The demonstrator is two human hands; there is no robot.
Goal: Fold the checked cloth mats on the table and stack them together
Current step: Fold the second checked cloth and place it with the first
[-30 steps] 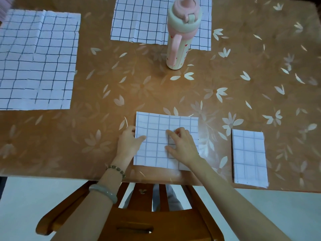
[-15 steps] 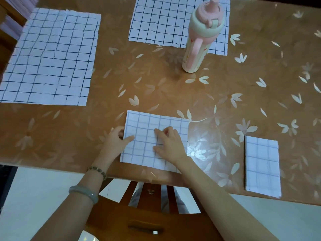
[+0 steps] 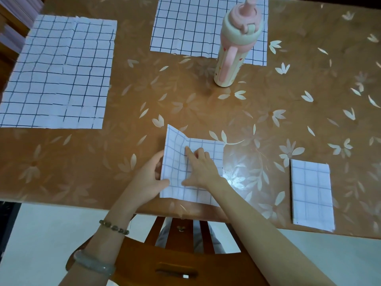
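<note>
A half-folded checked mat (image 3: 208, 149) lies near the table's front edge. My left hand (image 3: 149, 179) grips its left edge and holds that side lifted and curling toward the right. My right hand (image 3: 201, 169) presses flat on the mat's middle, fingers pointing up-left along the crease. A finished folded mat (image 3: 311, 193) lies at the front right. Two unfolded checked mats lie flat: one at the left (image 3: 59, 73), one at the back centre (image 3: 185, 27), partly behind the bottle.
A pink and cream bottle with a handle (image 3: 233, 52) stands upright on the back mat's near right part. The brown flowered table (image 3: 226, 108) reaches to its front edge just below my hands. A wooden chair back (image 3: 181, 263) sits under my arms.
The mat's left side, flat before, is now raised by my left hand and bending over toward the right. My right hand stays pressed on the middle. The camera has shifted closer.
</note>
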